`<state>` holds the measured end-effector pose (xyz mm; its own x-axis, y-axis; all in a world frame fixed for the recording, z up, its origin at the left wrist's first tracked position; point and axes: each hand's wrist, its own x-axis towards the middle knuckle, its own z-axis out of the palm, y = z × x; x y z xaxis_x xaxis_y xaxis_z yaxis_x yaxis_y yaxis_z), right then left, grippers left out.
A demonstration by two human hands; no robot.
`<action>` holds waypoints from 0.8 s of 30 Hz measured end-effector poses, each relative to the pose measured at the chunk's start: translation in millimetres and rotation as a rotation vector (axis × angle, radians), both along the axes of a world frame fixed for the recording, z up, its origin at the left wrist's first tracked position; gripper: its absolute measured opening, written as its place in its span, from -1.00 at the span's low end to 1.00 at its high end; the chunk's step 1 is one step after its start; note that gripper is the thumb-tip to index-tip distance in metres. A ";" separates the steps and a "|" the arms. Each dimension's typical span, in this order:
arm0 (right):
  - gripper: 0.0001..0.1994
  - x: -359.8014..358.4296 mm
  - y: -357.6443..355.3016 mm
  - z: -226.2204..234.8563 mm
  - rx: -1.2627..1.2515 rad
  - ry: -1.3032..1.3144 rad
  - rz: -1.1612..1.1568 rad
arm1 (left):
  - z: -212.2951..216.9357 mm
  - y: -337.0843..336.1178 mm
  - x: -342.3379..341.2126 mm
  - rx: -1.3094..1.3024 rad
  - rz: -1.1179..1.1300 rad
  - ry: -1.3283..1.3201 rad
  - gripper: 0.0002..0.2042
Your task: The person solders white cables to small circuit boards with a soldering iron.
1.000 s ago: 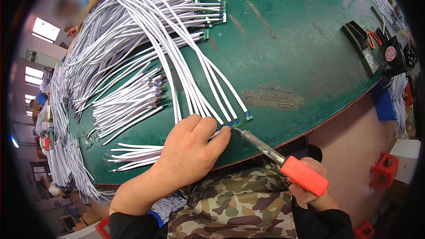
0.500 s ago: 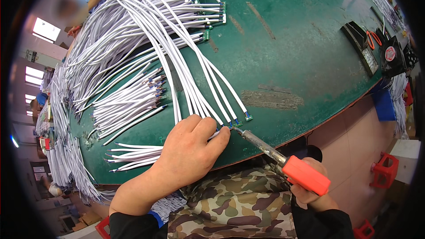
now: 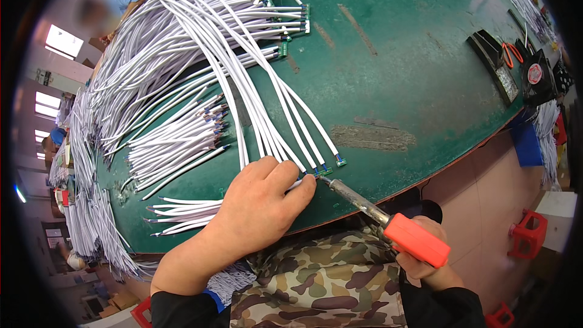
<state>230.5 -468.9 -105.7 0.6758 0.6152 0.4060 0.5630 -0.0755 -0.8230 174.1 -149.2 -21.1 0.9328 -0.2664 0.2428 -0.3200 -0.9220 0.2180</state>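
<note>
My left hand [image 3: 261,200] is closed in a pinch near the table's front edge, with a white cable [image 3: 296,184] between thumb and forefinger. That cable's end meets a small green circuit board [image 3: 325,171]. In my right hand [image 3: 428,249] is a soldering iron [image 3: 364,205] with a red handle, gripped from the right. The iron's tip is at the board, beside my left thumb; whether it touches is too small to tell. More white cables [image 3: 261,109] run from the pile to the boards here. Just right of it lies another small board [image 3: 341,162] with a cable attached.
A large heap of white cables [image 3: 164,42] covers the left of the green table [image 3: 413,54]. Shorter cut cables [image 3: 176,140] lie in a bundle nearer me. On the right are a black tray [image 3: 495,67], orange-handled scissors [image 3: 512,54] and a black fan [image 3: 538,76]. Another person [image 3: 112,9] sits far left.
The soldering iron's handle and my right hand have shifted very slightly left. My left hand stays put. At the far left, the other person's arm has moved.
</note>
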 end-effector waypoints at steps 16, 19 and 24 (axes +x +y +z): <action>-0.79 0.4 -1.6 -2.3 -0.001 -0.042 -0.009 | 0.8 -0.7 0.8 0.000 0.003 0.001 -0.69; -0.77 -0.5 -0.1 -1.4 0.040 -0.023 -0.028 | 0.9 -0.4 1.2 -0.001 -0.002 0.004 -0.69; -0.77 -0.6 1.2 0.0 0.013 -0.023 -0.024 | 1.2 1.6 -0.3 0.001 0.004 0.010 -0.69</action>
